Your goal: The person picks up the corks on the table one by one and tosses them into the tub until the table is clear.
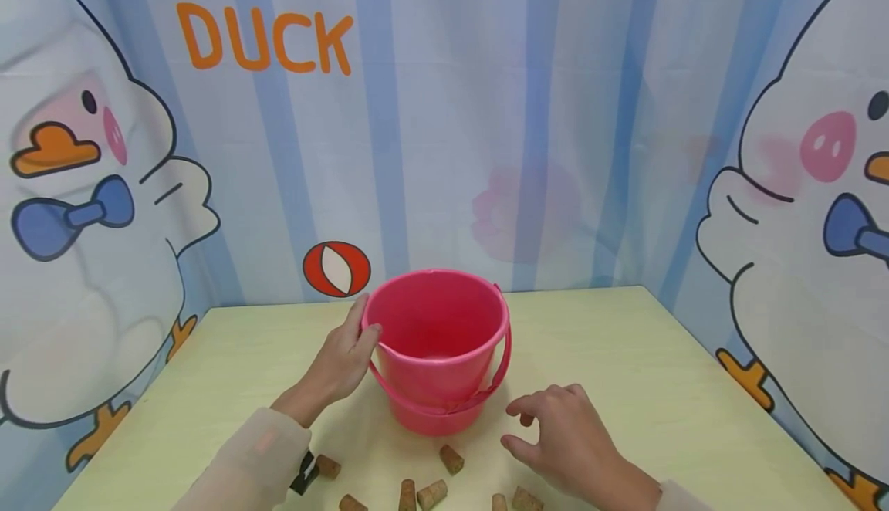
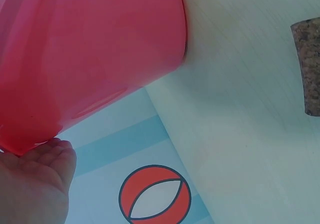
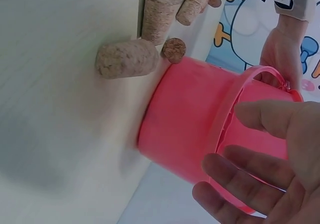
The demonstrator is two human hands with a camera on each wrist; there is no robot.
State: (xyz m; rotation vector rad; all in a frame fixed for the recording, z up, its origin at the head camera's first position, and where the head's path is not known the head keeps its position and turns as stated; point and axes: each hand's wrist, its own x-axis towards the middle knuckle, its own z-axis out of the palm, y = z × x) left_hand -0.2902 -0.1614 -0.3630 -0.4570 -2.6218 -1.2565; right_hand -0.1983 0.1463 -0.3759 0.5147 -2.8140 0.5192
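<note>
A pink bucket (image 1: 434,387) stands upright on the pale table, its handle hanging down at the front. My left hand (image 1: 345,354) grips the rim at its left side, thumb over the edge; in the left wrist view the fingers (image 2: 60,159) lie along the outside of the rim. To the right of the bucket my right hand (image 1: 566,434) hovers above the table, fingers loosely bent and holding nothing. Several cork stoppers lie in front of the bucket, among them one cork (image 1: 451,459) close to its base and another cork (image 3: 127,58) in the right wrist view.
More corks lie near the front edge, such as one cork (image 1: 328,466) by the left sleeve and one cork (image 1: 526,499) below the right hand. Behind the table (image 1: 590,349) hangs a curtain (image 1: 444,109) printed with ducks and stripes.
</note>
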